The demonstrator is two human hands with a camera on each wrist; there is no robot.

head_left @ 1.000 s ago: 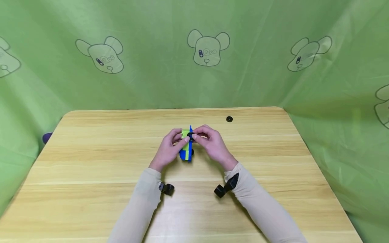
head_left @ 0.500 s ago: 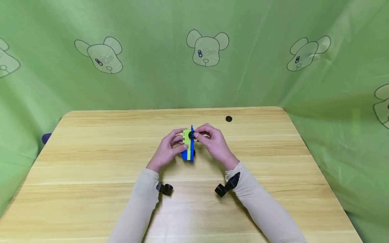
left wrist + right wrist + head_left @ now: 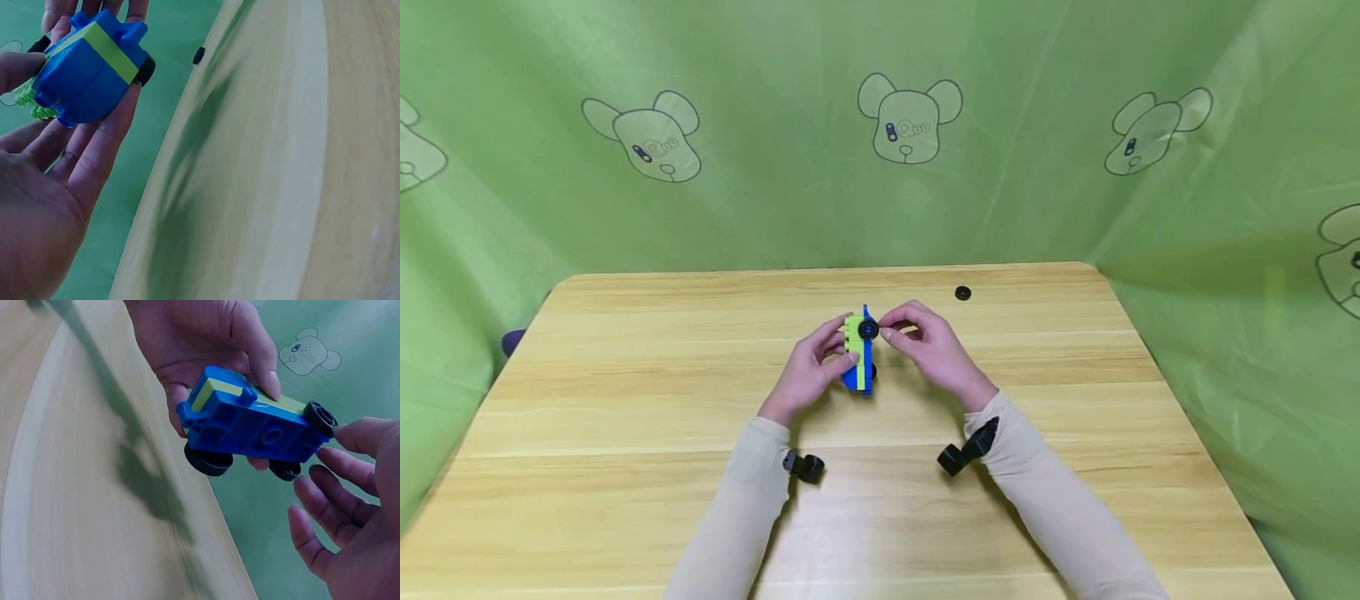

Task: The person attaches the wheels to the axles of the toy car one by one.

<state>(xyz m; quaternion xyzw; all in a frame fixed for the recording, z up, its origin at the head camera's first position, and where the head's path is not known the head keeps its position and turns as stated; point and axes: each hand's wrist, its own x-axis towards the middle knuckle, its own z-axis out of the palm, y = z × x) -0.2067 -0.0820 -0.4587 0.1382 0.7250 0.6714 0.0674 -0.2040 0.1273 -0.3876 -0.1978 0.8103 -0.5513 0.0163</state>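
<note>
The left hand (image 3: 802, 377) grips a toy car (image 3: 250, 428) built of blocks, blue and lime green, with the thumb bent over the green part and the other fingers supporting the opposite side. The car is thus directly in the grasp of this hand, above the table, and its long side points away from the person. Its blue underside is turned toward the right hand (image 3: 928, 346).

The right hand is just beside the car, with the thumb and index finger brought near each other at the edge of a black wheel (image 3: 868, 330) at the car's far end. In the right wrist view a fingertip touches this wheel, and the other fingers are bent and separated; I cannot tell if the wheel is really pinched. Two further wheels (image 3: 209, 462) sit along the opposite edge of the underside.

Beyond the hands, a separate black tyre (image 3: 963, 293) lies flat near the far edge of the wooden table (image 3: 625, 375). On each wrist, over a beige sleeve (image 3: 730, 508), is a black camera (image 3: 806, 468). Behind the table hangs a green curtain (image 3: 775, 208) with printed bear heads (image 3: 907, 125).
</note>
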